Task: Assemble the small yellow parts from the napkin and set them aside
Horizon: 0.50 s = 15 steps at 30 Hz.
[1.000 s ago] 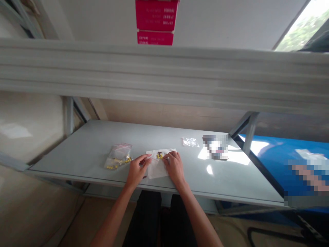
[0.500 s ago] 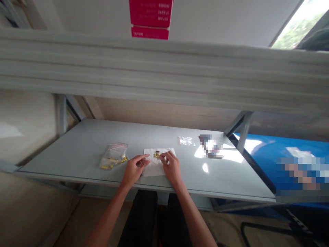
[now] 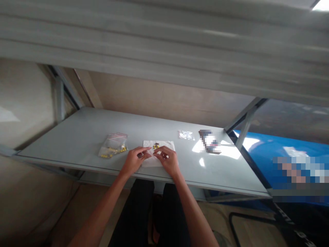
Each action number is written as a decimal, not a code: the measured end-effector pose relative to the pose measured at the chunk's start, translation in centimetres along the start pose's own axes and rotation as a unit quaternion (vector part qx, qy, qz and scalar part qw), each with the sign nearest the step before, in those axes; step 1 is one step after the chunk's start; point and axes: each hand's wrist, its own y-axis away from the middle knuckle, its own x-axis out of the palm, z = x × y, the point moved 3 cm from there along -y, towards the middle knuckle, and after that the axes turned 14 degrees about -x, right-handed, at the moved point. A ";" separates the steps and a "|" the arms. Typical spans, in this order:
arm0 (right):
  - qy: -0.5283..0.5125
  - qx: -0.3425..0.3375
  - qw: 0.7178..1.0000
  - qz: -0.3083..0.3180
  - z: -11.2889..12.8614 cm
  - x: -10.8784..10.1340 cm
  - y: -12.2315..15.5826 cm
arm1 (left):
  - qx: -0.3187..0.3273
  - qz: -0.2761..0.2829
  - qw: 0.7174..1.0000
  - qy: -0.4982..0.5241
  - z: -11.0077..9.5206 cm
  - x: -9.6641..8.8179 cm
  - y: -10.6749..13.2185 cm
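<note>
Both my hands rest over a white paper sheet (image 3: pixel 167 145) on a grey shelf (image 3: pixel 77 133). My left hand (image 3: pixel 135 159) has its fingers pinched together at the sheet's left edge. My right hand (image 3: pixel 167 158) is curled, fingertips pinched near a small pile of yellow and dark beads (image 3: pixel 155 146) lying on the sheet. What either pinch holds is too small to make out. A clear zip bag of yellow beads (image 3: pixel 113 150) lies to the left of my left hand.
An empty-looking small clear bag (image 3: pixel 186 134) and a blurred-out object (image 3: pixel 210 141) lie at the shelf's right. An upper shelf beam (image 3: pixel 164 51) hangs overhead. A blue surface (image 3: pixel 282 151) sits beyond the right upright.
The view has tilted downward, so the pink labels have left the frame. My right hand has drawn back a little toward the left hand; both stay over the sheet.
</note>
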 end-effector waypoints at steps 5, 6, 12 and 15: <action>-0.002 -0.010 1.000 0.023 0.0 0.2 0.1 | 0.007 0.009 1.000 0.000 0.0 0.0 0.1; 0.001 -0.006 1.000 0.027 0.0 0.2 0.2 | 0.007 0.010 1.000 -0.001 0.0 0.1 0.1; 0.007 0.016 0.998 0.052 0.0 0.4 0.6 | -0.026 -0.008 1.000 0.015 0.4 0.0 0.0; -0.009 0.008 0.998 0.055 0.3 0.4 0.6 | -0.047 -0.029 0.998 0.041 0.7 -0.2 -0.1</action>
